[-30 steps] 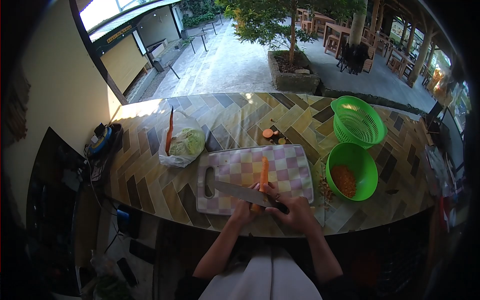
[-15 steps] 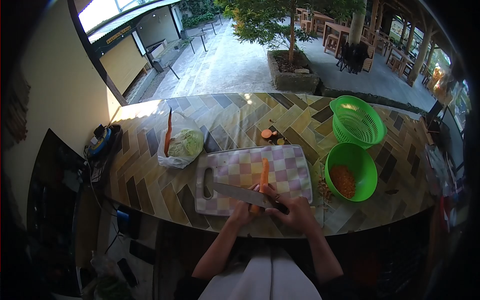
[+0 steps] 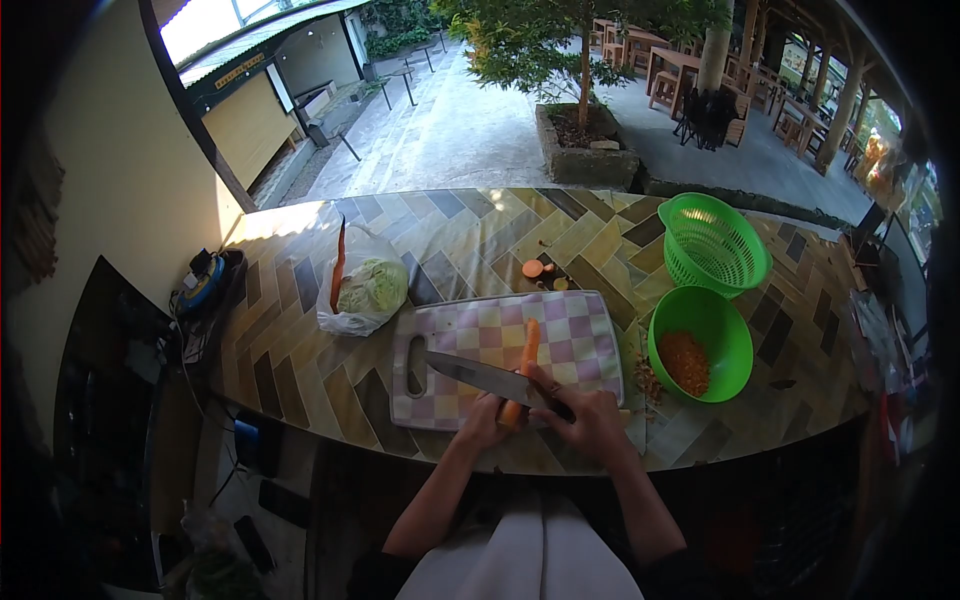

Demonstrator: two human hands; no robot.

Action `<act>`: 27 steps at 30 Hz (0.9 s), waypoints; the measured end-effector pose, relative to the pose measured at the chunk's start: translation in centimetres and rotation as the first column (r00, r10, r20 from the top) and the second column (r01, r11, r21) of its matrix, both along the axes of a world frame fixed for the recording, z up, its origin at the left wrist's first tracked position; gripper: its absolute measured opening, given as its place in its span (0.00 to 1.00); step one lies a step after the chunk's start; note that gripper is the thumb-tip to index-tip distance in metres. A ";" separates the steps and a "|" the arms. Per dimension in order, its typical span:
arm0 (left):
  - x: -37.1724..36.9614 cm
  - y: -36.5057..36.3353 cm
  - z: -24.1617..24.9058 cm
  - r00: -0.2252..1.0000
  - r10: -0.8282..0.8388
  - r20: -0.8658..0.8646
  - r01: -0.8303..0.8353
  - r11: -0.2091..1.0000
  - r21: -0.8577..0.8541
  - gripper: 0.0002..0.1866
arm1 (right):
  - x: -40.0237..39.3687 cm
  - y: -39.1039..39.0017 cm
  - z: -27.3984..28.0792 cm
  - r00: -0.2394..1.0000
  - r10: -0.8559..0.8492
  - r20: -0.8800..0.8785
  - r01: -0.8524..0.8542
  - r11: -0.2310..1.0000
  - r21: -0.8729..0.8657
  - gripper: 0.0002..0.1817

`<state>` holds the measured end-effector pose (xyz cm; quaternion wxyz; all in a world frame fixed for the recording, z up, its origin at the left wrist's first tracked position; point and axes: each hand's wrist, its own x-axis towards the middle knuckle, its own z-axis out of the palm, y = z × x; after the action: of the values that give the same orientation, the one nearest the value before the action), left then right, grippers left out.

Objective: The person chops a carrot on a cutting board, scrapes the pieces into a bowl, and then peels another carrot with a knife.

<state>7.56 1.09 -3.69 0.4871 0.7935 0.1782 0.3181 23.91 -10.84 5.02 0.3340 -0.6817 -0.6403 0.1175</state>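
My left hand (image 3: 484, 421) is closed around the thick lower end of an orange carrot (image 3: 530, 345), whose narrow end points away from me. In my right hand (image 3: 585, 422) is the handle of a large knife (image 3: 480, 375). Its blade lies across the carrot and points to the left. Both hands are over the near edge of a checkered cutting board (image 3: 460, 325) with a handle slot at its left. Right of the board stands a green bowl (image 3: 735, 345) with finely cut orange pieces (image 3: 685, 365) inside.
A green colander (image 3: 715, 240) stands behind the bowl. At the left, a plastic bag holds cabbage (image 3: 370, 288) with another carrot (image 3: 339, 265) on it. Carrot ends (image 3: 533, 268) lie behind the board; orange scraps (image 3: 647, 380) lie beside the bowl.
The knife blade has shifted slightly on the carrot, its tip a little higher relative to the board. Both hands stay nearly in place, each keeping its hold.
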 end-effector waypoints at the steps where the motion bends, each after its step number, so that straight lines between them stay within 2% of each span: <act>1: 0.0 0.1 0.0 0.998 -0.059 0.031 0.065 0.965 -0.254 0.23 | 0.1 -0.1 0.0 1.000 -0.006 -0.020 0.007 1.000 0.012 0.35; 2: 0.1 0.1 0.0 0.994 -0.077 0.073 0.103 0.865 -0.491 0.23 | 0.2 -0.2 0.1 0.999 0.012 -0.046 -0.012 1.000 -0.009 0.36; 3: 0.3 0.4 0.2 0.983 -0.080 0.167 0.178 0.658 -0.732 0.24 | 0.4 -0.2 0.3 0.997 0.030 -0.073 -0.032 0.999 -0.029 0.36; 4: 0.4 0.6 0.4 0.965 -0.052 0.256 0.256 0.384 -0.887 0.24 | 0.7 -0.2 0.4 0.994 0.047 -0.100 -0.052 0.997 -0.049 0.37; 7: 0.4 0.5 1.4 0.973 -0.090 0.213 0.231 0.425 -0.876 0.25 | 1.3 -0.2 0.6 0.987 0.108 -0.116 -0.112 0.993 -0.034 0.35; 9: 0.8 0.6 1.9 0.949 -0.139 0.282 0.314 0.445 -0.839 0.26 | 1.5 -0.1 0.9 0.990 0.109 -0.093 -0.116 0.991 -0.070 0.37; 15: 1.2 -0.3 4.2 0.951 -0.100 0.292 0.304 0.453 -0.838 0.28 | 1.5 -0.1 0.7 0.990 0.105 -0.095 -0.110 0.993 -0.051 0.34; 17: 1.0 -0.2 3.7 0.963 -0.152 0.225 0.264 0.712 -0.650 0.28 | 1.2 -0.1 0.8 0.994 0.082 -0.071 -0.087 0.994 -0.059 0.33; 18: 0.6 0.0 3.1 0.972 -0.184 0.145 0.227 0.896 -0.382 0.28 | 1.0 -0.2 0.7 0.996 0.071 -0.052 -0.074 0.996 -0.055 0.32; 19: 0.3 0.1 2.7 0.980 -0.184 0.075 0.198 0.945 -0.259 0.28 | 0.9 -0.1 0.6 0.998 0.060 -0.034 -0.062 0.997 -0.051 0.32; 20: 0.0 0.2 2.4 0.986 -0.169 0.008 0.169 0.977 -0.129 0.27 | 0.9 -0.1 0.6 0.998 0.056 -0.031 -0.058 0.996 -0.061 0.32; 21: -0.1 -0.1 3.4 0.987 -0.155 -0.043 0.145 0.971 -0.188 0.27 | 0.9 -0.2 0.7 0.998 0.051 -0.028 -0.053 0.996 -0.071 0.32; 26: 0.2 -0.3 3.0 0.983 -0.175 0.057 0.182 0.972 -0.149 0.26 | 0.7 -0.4 0.3 0.999 0.037 -0.015 -0.037 0.999 -0.002 0.32; 27: 0.0 -0.2 3.1 0.983 -0.185 0.017 0.185 0.963 -0.197 0.26 | 0.5 -0.4 0.7 0.999 0.032 -0.014 -0.032 0.999 -0.004 0.33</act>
<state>7.59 0.88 -0.59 0.5909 0.7547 0.1344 0.2513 24.44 -11.28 5.69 0.3351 -0.6713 -0.6484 0.1289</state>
